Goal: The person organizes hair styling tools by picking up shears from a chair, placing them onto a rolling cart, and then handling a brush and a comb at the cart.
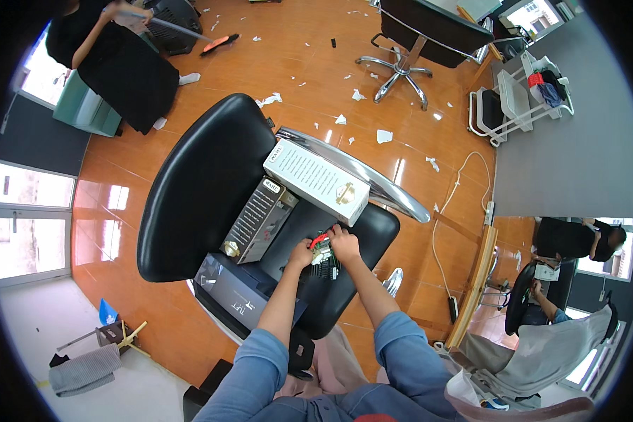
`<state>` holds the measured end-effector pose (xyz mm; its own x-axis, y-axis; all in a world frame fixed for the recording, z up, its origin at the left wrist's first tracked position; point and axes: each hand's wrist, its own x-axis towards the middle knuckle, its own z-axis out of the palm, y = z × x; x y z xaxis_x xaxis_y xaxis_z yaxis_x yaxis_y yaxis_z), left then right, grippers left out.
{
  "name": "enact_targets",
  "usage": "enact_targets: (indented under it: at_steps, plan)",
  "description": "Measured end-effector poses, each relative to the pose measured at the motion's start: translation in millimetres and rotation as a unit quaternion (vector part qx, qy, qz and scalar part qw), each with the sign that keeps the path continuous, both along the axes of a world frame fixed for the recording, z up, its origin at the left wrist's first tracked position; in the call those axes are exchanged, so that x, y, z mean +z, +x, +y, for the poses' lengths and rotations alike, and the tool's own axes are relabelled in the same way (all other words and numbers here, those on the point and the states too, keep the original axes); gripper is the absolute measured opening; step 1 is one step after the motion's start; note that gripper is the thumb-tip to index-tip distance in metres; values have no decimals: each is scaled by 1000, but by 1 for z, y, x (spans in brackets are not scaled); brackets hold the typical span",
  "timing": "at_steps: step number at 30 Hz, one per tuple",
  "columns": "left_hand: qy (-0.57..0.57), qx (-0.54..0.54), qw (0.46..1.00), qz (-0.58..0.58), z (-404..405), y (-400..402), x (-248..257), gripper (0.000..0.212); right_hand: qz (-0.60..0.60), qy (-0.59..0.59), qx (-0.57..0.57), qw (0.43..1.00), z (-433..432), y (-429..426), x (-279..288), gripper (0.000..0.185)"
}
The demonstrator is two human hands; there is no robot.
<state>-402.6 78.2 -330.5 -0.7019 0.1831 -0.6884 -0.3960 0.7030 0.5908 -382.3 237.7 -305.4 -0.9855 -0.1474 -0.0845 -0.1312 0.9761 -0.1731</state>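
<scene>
My left hand [300, 254] and my right hand [344, 245] are close together over the seat of a black salon chair [310, 308]. Between them they grip a small bundle [322, 253] of red, green, white and black pieces, too small to name surely. Its dark lower part has comb-like teeth. Just beyond my right hand a white Wahl box [316, 176] lies along the chair's chrome armrest [348, 158]. A dark Wahl box [256, 224] rests against the black backrest [205, 195]. Left of my left forearm lies a dark grey box [235, 293] bearing writing.
A person [121, 68] in black holds a broom [219, 45] at the upper left. White paper scraps [384, 136] litter the orange tiled floor [306, 63]. Another salon chair [427, 37], a white trolley [517, 100], a white cable [438, 248] and a wood-framed mirror [522, 295] are to the right.
</scene>
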Motion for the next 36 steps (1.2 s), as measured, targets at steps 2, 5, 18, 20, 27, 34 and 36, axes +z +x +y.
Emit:
enact_targets:
  at_steps: [2,5,18,20,27,34,36]
  plan:
    - [-19,6,1000,9,3,-2,5,39,1,-11,-10,1000,2,1,2,16]
    - [-46,13,998,30,8,-3,19,41,-8,-15,-38,999,6,8,9,16]
    - [87,152,981,86,-15,11,49,24,31,-207,-360,909,-9,79,84,16]
    - [88,124,979,136,-11,25,74,22,48,-247,-391,885,-14,101,95,19]
    - [273,47,951,139,-7,140,170,21,148,-416,-385,810,-49,189,146,21]
    - [344,42,937,49,-44,248,237,38,130,-594,-368,703,-97,291,203,20]
    - [369,51,928,22,-53,274,257,39,151,-636,-354,668,-110,320,227,24]
